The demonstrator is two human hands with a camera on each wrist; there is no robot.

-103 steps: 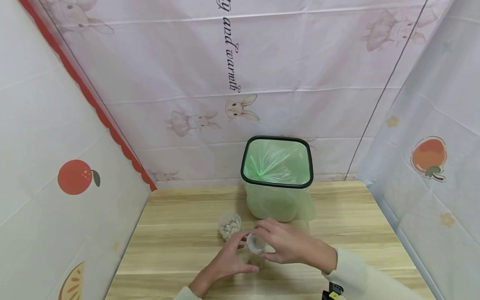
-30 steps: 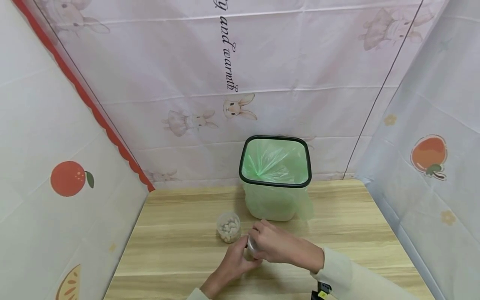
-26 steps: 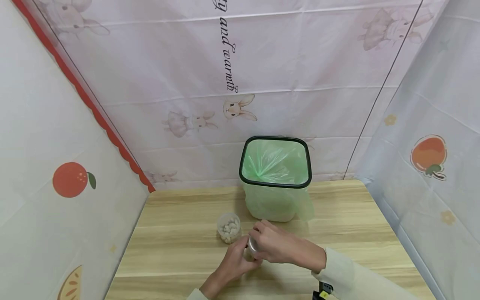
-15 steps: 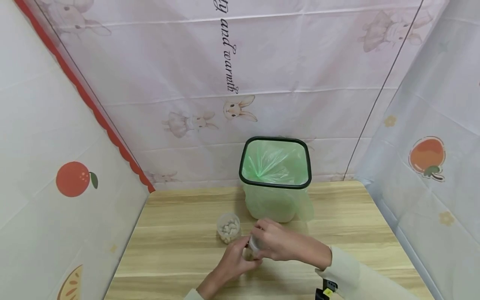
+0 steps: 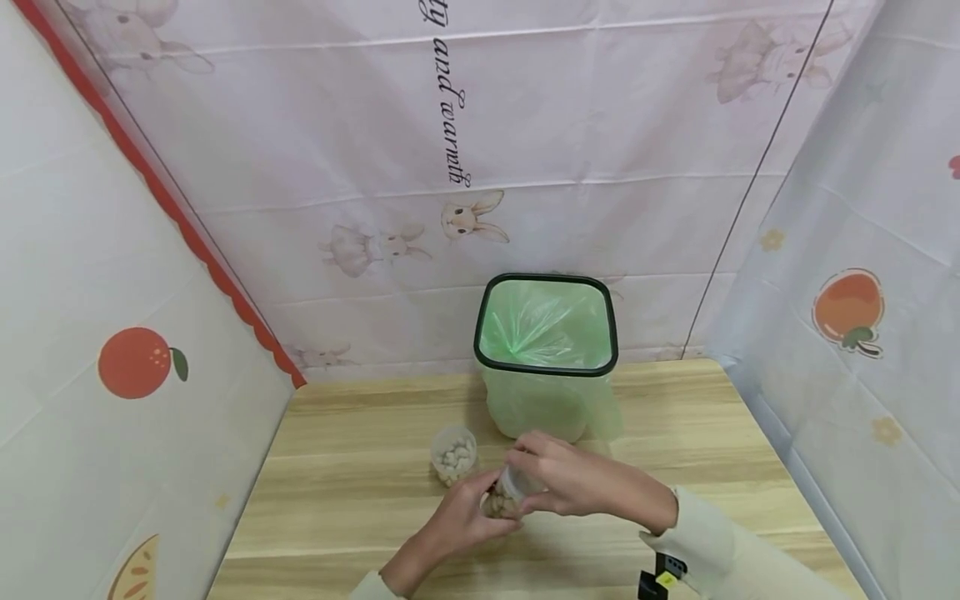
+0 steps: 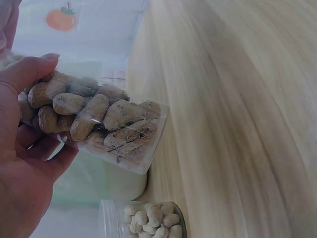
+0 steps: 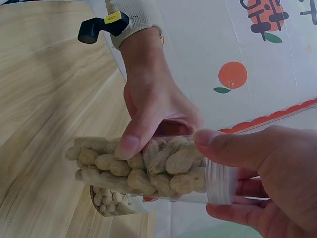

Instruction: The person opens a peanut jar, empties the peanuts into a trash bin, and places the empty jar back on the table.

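A clear jar (image 5: 501, 502) full of unshelled peanuts is held tilted between both hands in the head view. My left hand (image 5: 463, 518) grips its body, the thumb and fingers on opposite sides in the left wrist view. At the ribbed, see-through lid (image 7: 219, 184), my right hand (image 5: 570, 479) holds the jar's top end, with the thumb near the neck and fingers behind. A second clear jar (image 5: 454, 457) stands upright just behind the left hand, filled with small pale nuts (image 6: 152, 219).
A bin with a black rim (image 5: 546, 369) and a green bag liner (image 5: 555, 321) stands at the back of the wooden table (image 5: 360, 467). Printed cloth walls (image 5: 375, 150) enclose the table at the back and both sides.
Earlier my left hand was spread beside the upright jar; it then closed round it. Over the last half second the jar has tilted, showing more of its peanut-filled side.
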